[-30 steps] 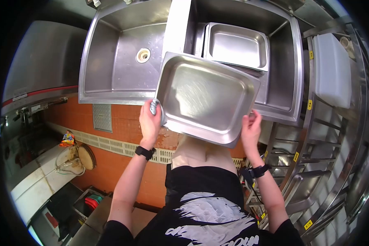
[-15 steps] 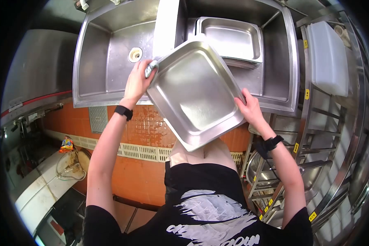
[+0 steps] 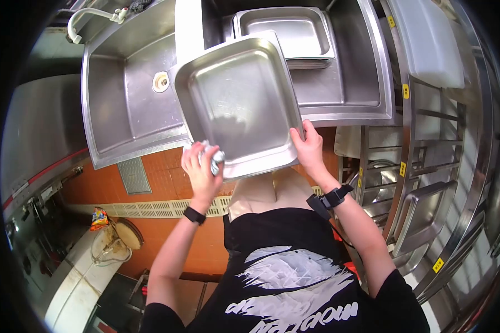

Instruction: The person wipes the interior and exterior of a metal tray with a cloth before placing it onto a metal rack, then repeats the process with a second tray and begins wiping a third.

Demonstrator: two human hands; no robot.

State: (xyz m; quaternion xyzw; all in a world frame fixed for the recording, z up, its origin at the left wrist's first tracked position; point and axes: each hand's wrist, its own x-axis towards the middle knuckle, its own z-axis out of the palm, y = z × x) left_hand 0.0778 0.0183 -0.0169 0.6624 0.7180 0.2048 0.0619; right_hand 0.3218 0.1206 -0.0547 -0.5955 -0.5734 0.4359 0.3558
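A deep stainless steel pan (image 3: 241,102) is tilted in front of me, its inside facing up, over the front edge of the sinks. My right hand (image 3: 309,145) grips its right rim near the lower corner, thumb on the inner side. At the lower left corner is my left hand (image 3: 204,169), fingers closed around a crumpled light cloth (image 3: 217,161) that touches the pan's edge. Behind it, a stack of similar steel pans (image 3: 286,33) sits in the right sink basin.
The left sink basin (image 3: 108,83) has a drain and a white faucet (image 3: 94,11) at its back. A metal rack (image 3: 408,127) with trays and a white plastic bin (image 3: 428,44) stands on the right. At lower left, a white counter (image 3: 75,288) holds a colourful packet (image 3: 99,218).
My left hand with the cloth has moved down from the pan's upper left edge to its lower left corner. The pan has turned more upright in view, still in my right hand.
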